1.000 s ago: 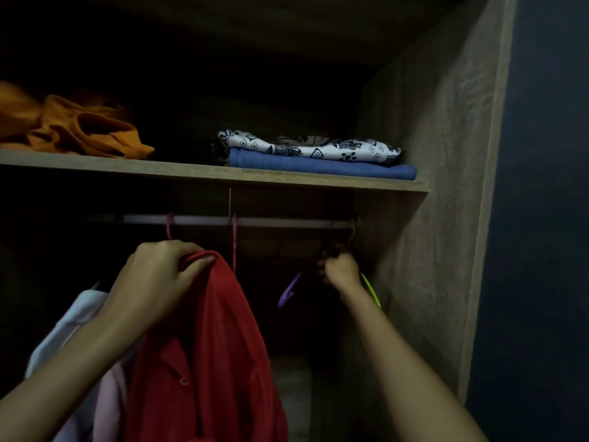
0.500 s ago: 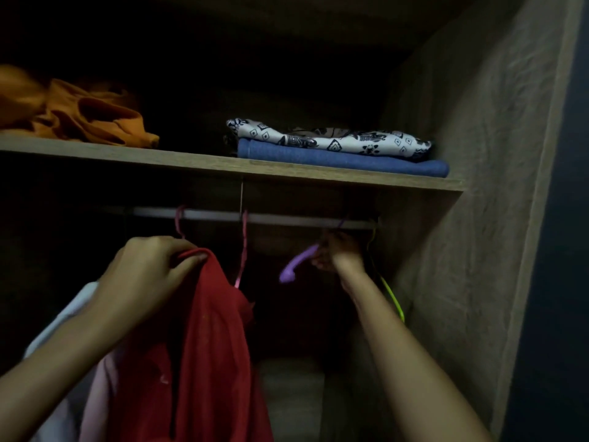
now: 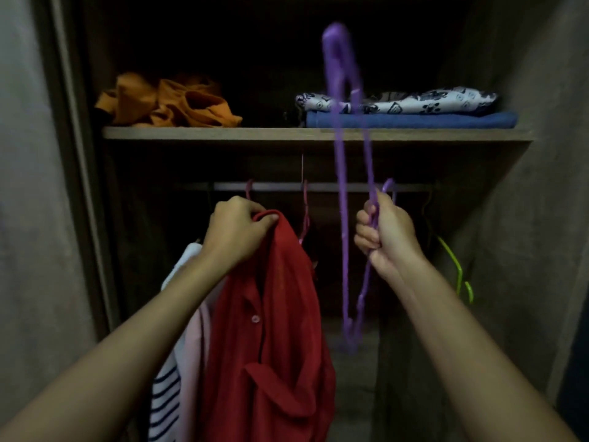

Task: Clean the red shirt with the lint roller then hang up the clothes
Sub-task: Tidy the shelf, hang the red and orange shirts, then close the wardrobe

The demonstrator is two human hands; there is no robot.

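Observation:
I face a dark wardrobe. My left hand (image 3: 237, 232) grips the red shirt (image 3: 274, 330) by its collar, and the shirt hangs down below my fist in front of the rail (image 3: 271, 186). My right hand (image 3: 384, 236) is closed around a purple plastic hanger (image 3: 342, 173) near its hook. The hanger stands turned on end, one end up above the shelf, the other down near the wardrobe floor. It is off the rail and blurred. No lint roller is in view.
A wooden shelf (image 3: 204, 134) above the rail carries a crumpled orange cloth (image 3: 169, 105) and folded patterned and blue fabrics (image 3: 411, 113). White, pink and striped garments (image 3: 178, 346) hang at the left. Pink hangers (image 3: 304, 215) and a green hanger (image 3: 454, 266) stay on the rail.
My right hand has pulled the purple hanger off the rail and drawn it towards me, swinging it on end. My left hand still holds the red shirt. The view shifted left.

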